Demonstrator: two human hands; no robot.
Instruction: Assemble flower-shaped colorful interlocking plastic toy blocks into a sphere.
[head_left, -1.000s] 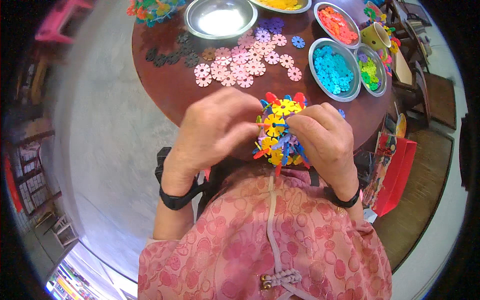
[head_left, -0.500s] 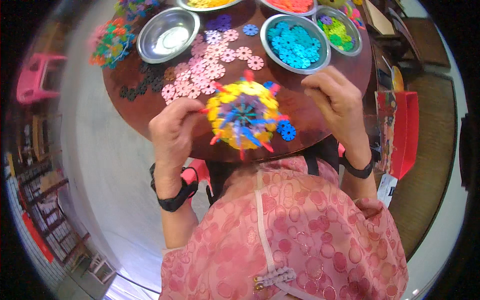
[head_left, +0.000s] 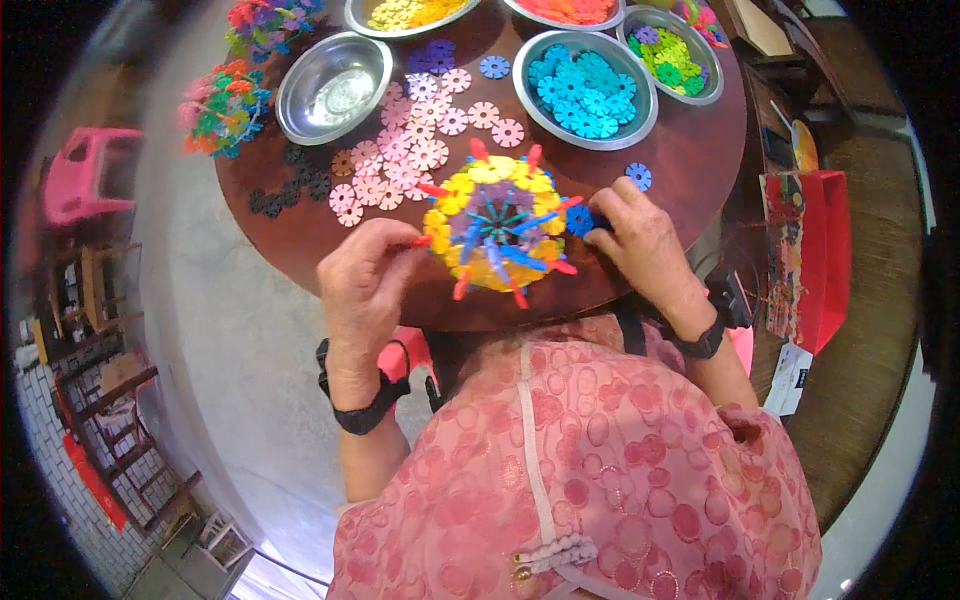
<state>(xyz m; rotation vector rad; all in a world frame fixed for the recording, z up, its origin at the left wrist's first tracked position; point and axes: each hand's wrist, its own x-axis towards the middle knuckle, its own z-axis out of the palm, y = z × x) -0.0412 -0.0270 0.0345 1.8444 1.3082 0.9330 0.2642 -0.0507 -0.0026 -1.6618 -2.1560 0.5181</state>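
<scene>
A ball [head_left: 548,190] built of slotted, flower-shaped plastic discs sits at the table's near edge, yellow outside with red discs sticking out. Blue and teal discs show in its purple-lined middle. On its left side my left hand [head_left: 365,270] pinches a red disc [head_left: 422,241] that juts from it. My right hand [head_left: 642,240] is at the ball's right, thumb and fingertips closed around the edge of a blue disc [head_left: 579,220]. Another blue disc [head_left: 638,177] lies just beyond that hand.
Pink discs [head_left: 400,160] and black discs [head_left: 285,190] lie loose on the round table [head_left: 270,235]. Steel bowls stand behind: a bare one [head_left: 335,88], one with teal discs [head_left: 520,95], others with yellow, red and green. Finished-looking colourful balls [head_left: 228,110] sit far left.
My right hand has come down and left to the blue disc beside the ball. The ball has turned and shifted slightly right, with my left hand still on its left side.
</scene>
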